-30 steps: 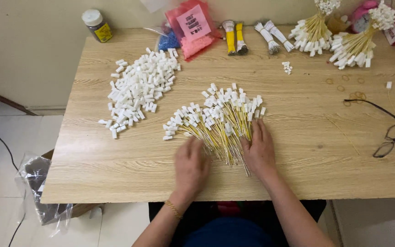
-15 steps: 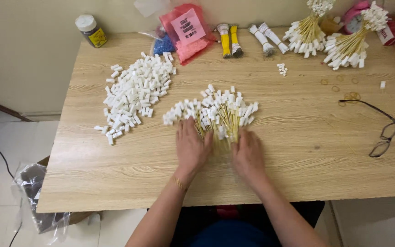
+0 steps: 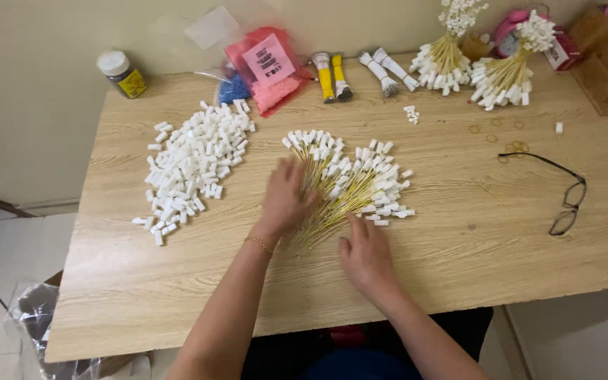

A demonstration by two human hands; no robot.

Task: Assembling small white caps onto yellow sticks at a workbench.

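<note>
Left hand (image 3: 286, 200) moved up onto the fan of white-tipped yellow sticks (image 3: 350, 179), palm flat across its left half. Right hand (image 3: 366, 255) drawn back to the stick ends. Fan spread wider, tips now pushed rightward.

Soft even light, slight blur

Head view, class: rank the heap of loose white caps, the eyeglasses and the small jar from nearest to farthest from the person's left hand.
From the left hand:
1. Heap of loose white caps, just to its left.
2. Small jar, far-left table corner.
3. Eyeglasses, far across on the right side.
</note>
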